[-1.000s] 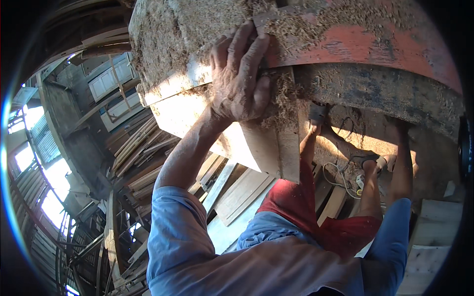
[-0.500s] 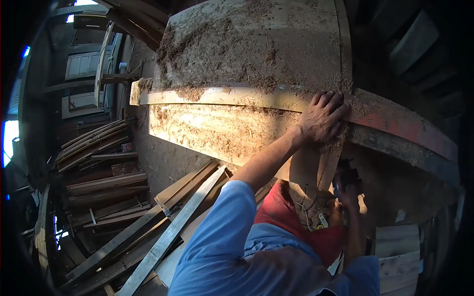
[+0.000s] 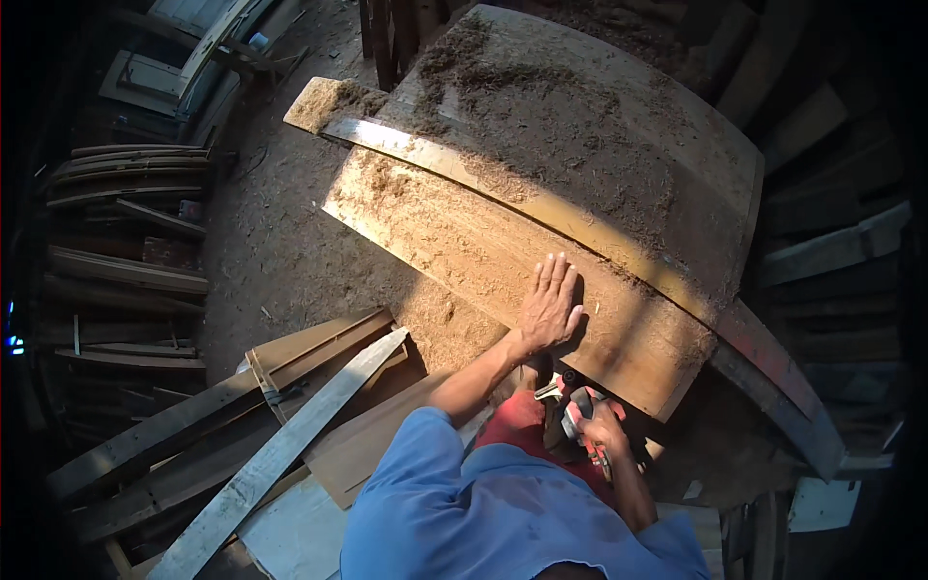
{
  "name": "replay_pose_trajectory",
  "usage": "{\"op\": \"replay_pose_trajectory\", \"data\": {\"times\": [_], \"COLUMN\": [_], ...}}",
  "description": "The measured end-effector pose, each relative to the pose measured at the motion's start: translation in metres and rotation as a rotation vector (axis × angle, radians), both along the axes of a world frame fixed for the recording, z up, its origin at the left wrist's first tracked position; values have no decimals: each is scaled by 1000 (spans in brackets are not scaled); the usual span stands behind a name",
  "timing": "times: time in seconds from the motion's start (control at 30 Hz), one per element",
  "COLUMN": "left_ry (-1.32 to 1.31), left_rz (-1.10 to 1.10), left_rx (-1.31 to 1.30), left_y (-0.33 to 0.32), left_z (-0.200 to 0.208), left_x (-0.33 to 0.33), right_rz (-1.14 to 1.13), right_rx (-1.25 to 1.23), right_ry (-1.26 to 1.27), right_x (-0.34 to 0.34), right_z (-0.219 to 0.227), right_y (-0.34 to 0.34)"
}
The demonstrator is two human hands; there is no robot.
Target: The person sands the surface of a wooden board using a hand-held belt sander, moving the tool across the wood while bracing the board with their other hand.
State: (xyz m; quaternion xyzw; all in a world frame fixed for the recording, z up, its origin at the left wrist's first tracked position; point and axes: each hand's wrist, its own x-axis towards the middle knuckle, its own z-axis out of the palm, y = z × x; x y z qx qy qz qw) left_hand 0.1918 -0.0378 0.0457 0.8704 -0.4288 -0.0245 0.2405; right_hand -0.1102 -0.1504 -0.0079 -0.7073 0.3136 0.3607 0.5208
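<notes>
My left hand [image 3: 549, 309] is open, its fingers stretched out over the near part of a wide wooden panel [image 3: 464, 232]. In my right hand [image 3: 603, 427], low beside my legs, is a red and grey hand-held power tool [image 3: 580, 408]; its exact kind cannot be made out. A long yellowish plank [image 3: 527, 193] lies across the panel just beyond my left hand. Wood shavings [image 3: 372, 184] cover much of the panel, thickest toward its left and far parts. Bright sunlight falls on the panel's left end.
Stacked planks [image 3: 126, 266] line the left side. A pale long board [image 3: 290, 435] leans over other lumber at the near left. More boards [image 3: 831, 242] stand in shadow on the right. Shavings are strewn over the dirt floor [image 3: 261, 242].
My left hand has left the long plank and is now over the near panel. My right hand has brought the power tool closer to the panel's near edge. The view has turned.
</notes>
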Motion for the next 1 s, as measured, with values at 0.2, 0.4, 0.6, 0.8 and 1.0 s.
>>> {"op": "replay_pose_trajectory", "data": {"times": [0.2,0.4,0.6,0.8,1.0], "left_ry": [-135,280,571,793,395], "left_rz": [546,1344,1466,1457,1247], "left_rx": [361,114,96,-573,-492], "left_y": [225,419,366,265,208], "left_z": [9,7,-24,-10,71], "left_x": [148,109,-103,-211,-125], "right_rz": [165,476,468,478,505], "right_rx": [39,111,312,412,351], "right_ry": [-185,-195,-385,-571,-750], "right_x": [88,166,195,230,291], "right_z": [37,108,119,205,225], "right_y": [55,114,134,174,170]}}
